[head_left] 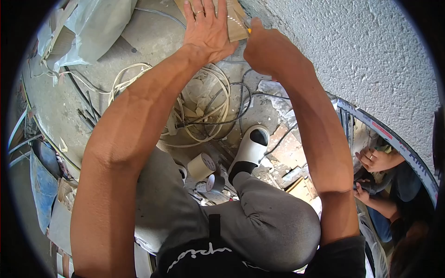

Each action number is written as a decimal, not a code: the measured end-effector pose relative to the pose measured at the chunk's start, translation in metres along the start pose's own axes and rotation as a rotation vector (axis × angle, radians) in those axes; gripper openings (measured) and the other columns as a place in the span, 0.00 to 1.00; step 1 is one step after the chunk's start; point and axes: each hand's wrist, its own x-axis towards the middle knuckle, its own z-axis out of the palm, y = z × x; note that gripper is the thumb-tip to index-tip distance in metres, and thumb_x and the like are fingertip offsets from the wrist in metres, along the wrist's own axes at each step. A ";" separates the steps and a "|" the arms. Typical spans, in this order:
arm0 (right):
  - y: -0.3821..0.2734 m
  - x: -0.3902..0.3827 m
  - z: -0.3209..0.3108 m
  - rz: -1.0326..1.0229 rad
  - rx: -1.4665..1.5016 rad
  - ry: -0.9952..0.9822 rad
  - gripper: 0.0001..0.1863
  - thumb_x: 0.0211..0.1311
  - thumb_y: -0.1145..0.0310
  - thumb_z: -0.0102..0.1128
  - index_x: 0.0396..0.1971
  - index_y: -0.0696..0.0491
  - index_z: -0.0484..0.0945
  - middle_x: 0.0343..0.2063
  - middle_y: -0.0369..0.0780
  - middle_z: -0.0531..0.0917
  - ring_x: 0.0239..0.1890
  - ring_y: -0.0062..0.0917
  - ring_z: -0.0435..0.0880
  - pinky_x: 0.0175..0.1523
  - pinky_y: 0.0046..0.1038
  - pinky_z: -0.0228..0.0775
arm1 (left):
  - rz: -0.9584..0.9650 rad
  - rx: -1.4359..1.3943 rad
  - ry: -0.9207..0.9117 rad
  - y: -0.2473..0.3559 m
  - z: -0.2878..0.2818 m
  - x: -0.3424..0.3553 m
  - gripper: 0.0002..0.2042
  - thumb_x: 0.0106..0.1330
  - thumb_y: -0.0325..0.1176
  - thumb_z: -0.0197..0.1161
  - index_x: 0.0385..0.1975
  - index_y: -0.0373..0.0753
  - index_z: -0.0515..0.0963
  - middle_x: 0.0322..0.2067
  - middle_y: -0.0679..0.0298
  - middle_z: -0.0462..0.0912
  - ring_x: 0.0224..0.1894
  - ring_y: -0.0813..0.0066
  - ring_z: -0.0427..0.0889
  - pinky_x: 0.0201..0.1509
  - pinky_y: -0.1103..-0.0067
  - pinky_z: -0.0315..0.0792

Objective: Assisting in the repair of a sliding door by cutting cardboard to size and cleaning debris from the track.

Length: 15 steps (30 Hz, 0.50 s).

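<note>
My left hand (206,28) lies flat on a piece of brown cardboard (237,28) at the top of the view, fingers stretched and a ring on one of them. Just right of it, my right hand (271,48) is closed around a utility knife (249,31). Only a small yellow part of the knife shows at the cardboard's right edge; my fist hides the rest. A light jagged line runs across the cardboard between the two hands.
Coiled cream cable (225,106) and black cable (245,95) lie among rubble below my hands. Two tape rolls, one cream (200,167) and one grey (215,183), sit by my white shoe (252,150). A rough grey wall (357,55) rises right. Another person's hands (378,160) show at far right.
</note>
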 end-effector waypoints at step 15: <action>0.008 -0.013 0.005 -0.018 -0.111 0.018 0.19 0.61 0.70 0.52 0.49 0.66 0.67 0.37 0.60 0.82 0.43 0.51 0.84 0.48 0.45 0.76 | 0.000 0.035 -0.051 -0.005 -0.002 0.001 0.53 0.56 0.64 0.56 0.69 0.23 0.49 0.68 0.29 0.45 0.72 0.30 0.41 0.73 0.46 0.34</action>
